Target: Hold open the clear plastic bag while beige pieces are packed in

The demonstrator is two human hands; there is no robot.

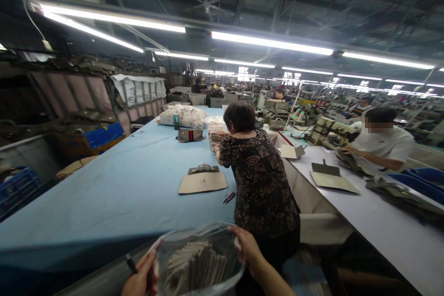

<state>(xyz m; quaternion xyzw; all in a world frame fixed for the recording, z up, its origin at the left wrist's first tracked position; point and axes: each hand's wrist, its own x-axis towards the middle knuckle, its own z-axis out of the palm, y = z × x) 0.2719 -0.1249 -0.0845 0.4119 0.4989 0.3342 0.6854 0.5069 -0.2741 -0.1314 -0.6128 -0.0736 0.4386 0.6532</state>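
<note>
Both hands hold a clear plastic bag (199,259) at the bottom of the view, just in front of a long blue surface (114,194). The left hand (140,280) grips the bag's left edge, with a dark pen (132,263) held against it. The right hand (248,249) grips the right edge. Inside lies a stack of beige pieces (194,266). Ahead, a person in a patterned top (258,180) leans over the surface near a flat beige panel (203,182).

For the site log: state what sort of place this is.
Most likely a bag-making factory floor. A long blue worktable carries a finished handbag and cut flaps, people work at rows of benches, and both hands hold a clear bag of pieces.
</note>
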